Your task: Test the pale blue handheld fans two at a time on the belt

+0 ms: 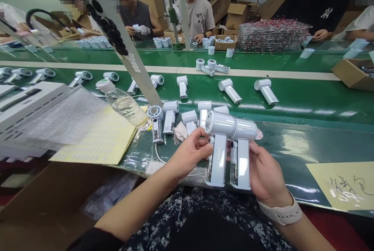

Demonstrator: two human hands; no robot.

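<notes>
Two pale blue handheld fans are held side by side above the bench's front edge, their round heads end to end. My left hand [191,153] is closed on the left fan [218,157], thumb on the upper part of its handle. The right fan [243,165] sits in my right hand [267,173], whose fingers go out of sight behind the handle. Both handles point down, and dark inner parts show along their left sides. Just behind, several similar fans [169,116] lie on the bench beside a crumpled pale cloth [180,132].
A clear bottle [124,105] leans by a slanted metal post [128,48]. Yellow sheets [99,142] and a white box [32,111] are at left; a handwritten yellow sheet [344,185] is at right. Fans lie along the green conveyor [201,91]; several people sit beyond.
</notes>
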